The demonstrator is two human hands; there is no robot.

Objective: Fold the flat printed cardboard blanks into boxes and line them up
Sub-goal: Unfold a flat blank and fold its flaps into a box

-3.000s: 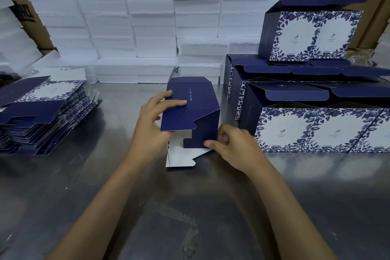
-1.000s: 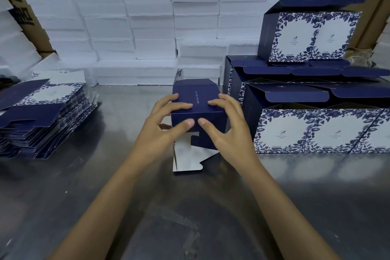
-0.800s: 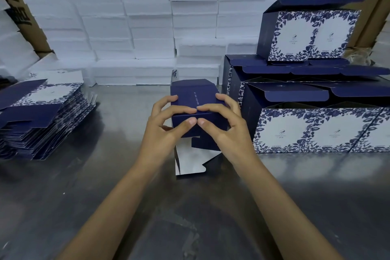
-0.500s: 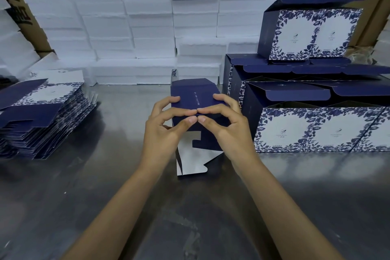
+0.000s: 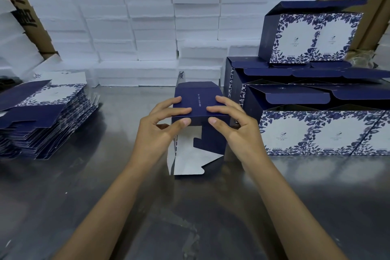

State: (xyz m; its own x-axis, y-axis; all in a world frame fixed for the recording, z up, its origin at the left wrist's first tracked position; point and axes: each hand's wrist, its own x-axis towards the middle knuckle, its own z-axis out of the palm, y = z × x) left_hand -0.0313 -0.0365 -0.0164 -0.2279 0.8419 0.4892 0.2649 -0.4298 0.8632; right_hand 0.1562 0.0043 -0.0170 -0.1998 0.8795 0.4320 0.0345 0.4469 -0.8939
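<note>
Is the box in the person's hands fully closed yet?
No. The box still has a white flap hanging open toward the table.

half-folded box (image 5: 198,99) centre table (image 5: 105,207), flat blanks (image 5: 42,116) at nine o'clock, finished boxes (image 5: 316,133) at three, foam blocks (image 5: 130,27) at twelve

Your right hand (image 5: 236,131) covers the half-folded box's (image 5: 198,99) right side; its small white print is unreadable, and the stack of flat blanks (image 5: 42,120) runs off the left edge
</note>
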